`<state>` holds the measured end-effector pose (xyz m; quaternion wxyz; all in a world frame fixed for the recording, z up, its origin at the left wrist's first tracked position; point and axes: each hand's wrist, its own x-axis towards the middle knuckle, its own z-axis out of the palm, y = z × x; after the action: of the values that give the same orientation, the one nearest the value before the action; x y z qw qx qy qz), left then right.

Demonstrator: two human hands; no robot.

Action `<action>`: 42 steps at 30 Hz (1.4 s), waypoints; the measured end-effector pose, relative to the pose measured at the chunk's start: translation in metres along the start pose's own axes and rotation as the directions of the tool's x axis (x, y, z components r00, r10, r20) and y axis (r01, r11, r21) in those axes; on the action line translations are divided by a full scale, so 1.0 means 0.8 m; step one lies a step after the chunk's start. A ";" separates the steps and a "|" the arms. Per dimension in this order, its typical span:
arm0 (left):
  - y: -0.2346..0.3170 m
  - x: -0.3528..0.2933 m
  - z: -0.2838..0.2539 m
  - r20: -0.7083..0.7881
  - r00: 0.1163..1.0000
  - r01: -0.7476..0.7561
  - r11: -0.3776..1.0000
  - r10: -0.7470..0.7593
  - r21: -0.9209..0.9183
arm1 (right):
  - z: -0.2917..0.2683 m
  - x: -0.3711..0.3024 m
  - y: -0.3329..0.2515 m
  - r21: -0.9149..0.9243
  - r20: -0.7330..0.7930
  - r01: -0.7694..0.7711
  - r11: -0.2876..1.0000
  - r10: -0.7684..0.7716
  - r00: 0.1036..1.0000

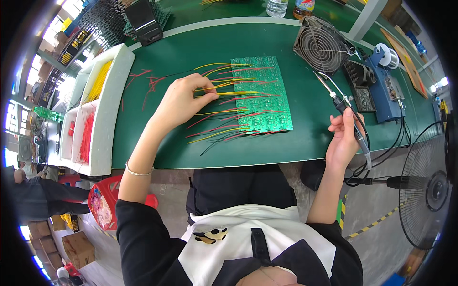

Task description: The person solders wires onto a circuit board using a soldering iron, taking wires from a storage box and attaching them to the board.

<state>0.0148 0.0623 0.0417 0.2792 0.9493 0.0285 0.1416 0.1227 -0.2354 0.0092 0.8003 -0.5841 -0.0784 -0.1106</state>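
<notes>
A green panel of circuit boards (282, 112) lies at the middle of the bench, with red, yellow and black wires running off its left side. My left hand (183, 99) is closed in a pinch at the wires' left ends, holding a yellow wire (238, 93) between thumb and forefinger. Whether more than one wire is in the pinch, I cannot tell. My right hand (344, 136) grips a soldering iron (338, 102) to the right of the panel. Its metal tip points up and left, apart from the boards, and a thin curved tube is fixed alongside.
On the left, a white foam tray (104, 128) holds yellow and red wires; loose red pieces (151, 83) lie beside it. At the back right stand a square metal fan (320, 45), a blue soldering station (385, 95) and a solder spool (387, 56). A pedestal fan (431, 190) is at right.
</notes>
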 end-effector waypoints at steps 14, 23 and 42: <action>0.023 0.018 -0.013 0.078 0.997 0.017 1.000 -0.019 0.021 | 0.004 0.001 -0.001 -0.061 0.012 -0.019 0.998 0.020 1.000; 0.028 0.032 -0.016 0.121 0.986 -0.125 0.986 0.111 0.110 | 0.011 -0.002 -0.005 -0.085 0.098 -0.055 0.995 0.063 0.993; 0.028 0.042 0.019 0.205 0.978 -0.011 0.992 0.036 -0.124 | 0.022 0.034 0.010 -0.111 0.490 -0.177 0.978 0.209 0.846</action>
<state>0.0507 0.0402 0.0498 0.3364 0.9403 -0.0207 0.0469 0.1514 -0.2187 0.0141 0.7413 -0.6222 -0.2200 0.1226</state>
